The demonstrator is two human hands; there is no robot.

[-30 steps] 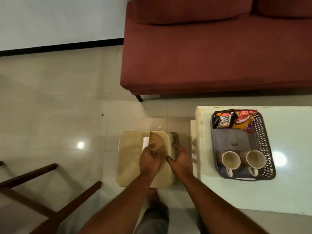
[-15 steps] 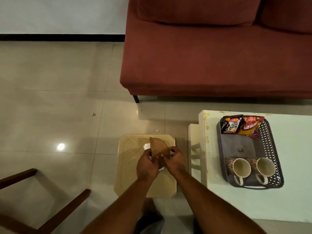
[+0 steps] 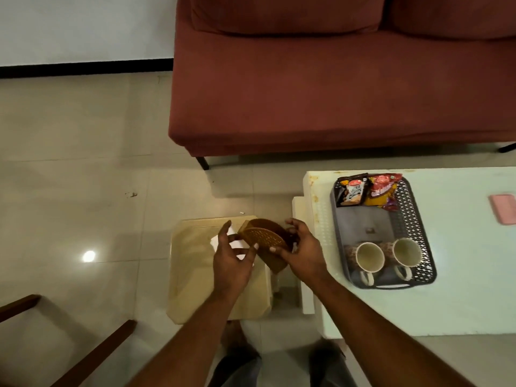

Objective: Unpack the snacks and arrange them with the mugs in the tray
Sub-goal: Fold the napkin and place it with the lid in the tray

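A grey lattice-sided tray [image 3: 424, 233] sits on the white table [image 3: 460, 303]. At its far end lie a black snack packet [image 3: 351, 189] and a red-and-yellow snack packet [image 3: 384, 189]. Two cream mugs [image 3: 370, 256] [image 3: 406, 251] rest at its near end, mouths facing me. Left of the table, over a beige plastic stool [image 3: 195, 275], I hold a brown woven half-round holder [image 3: 265, 241] with white paper [image 3: 219, 243] at its left. My right hand [image 3: 304, 251] grips its right side. My left hand [image 3: 233, 259] holds its left end, thumb on the front face.
A dark red sofa [image 3: 335, 93] spans the back. A pink flat object [image 3: 504, 209] lies on the table's right edge. Wooden chair legs [image 3: 92, 356] cross the bottom left corner. My feet are below the stool on the tiled floor.
The brown holder has come up off the stool and tilted toward the right between both hands. My right hand has closed on its right side. My view has shifted.
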